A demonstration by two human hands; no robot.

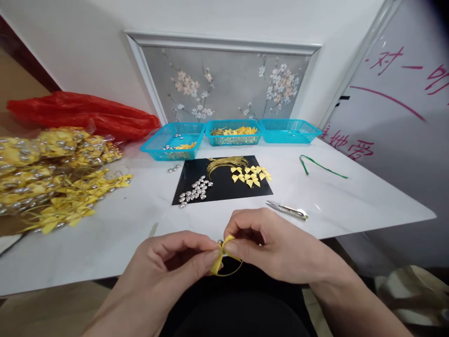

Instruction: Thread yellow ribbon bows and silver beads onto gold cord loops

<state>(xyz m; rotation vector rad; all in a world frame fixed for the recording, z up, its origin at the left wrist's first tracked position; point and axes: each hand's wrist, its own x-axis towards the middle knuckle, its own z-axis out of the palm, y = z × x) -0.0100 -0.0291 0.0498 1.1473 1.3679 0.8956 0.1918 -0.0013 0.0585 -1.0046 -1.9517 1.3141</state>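
Between my two hands, just off the table's front edge, is a yellow ribbon bow with a small silvery bead at its knot. My left hand pinches the bow's left side between thumb and forefinger. The thumb and forefinger of my right hand close on its right loop. A thin gold cord curves below the bow. Farther forward, a black mat carries silver beads, a bundle of gold cords and several yellow bows.
Thread snips lie right of the mat, with a green cord beyond. Three blue baskets, left, middle and right, line the wall. Finished-looking yellow bow bunches and a red bag fill the left.
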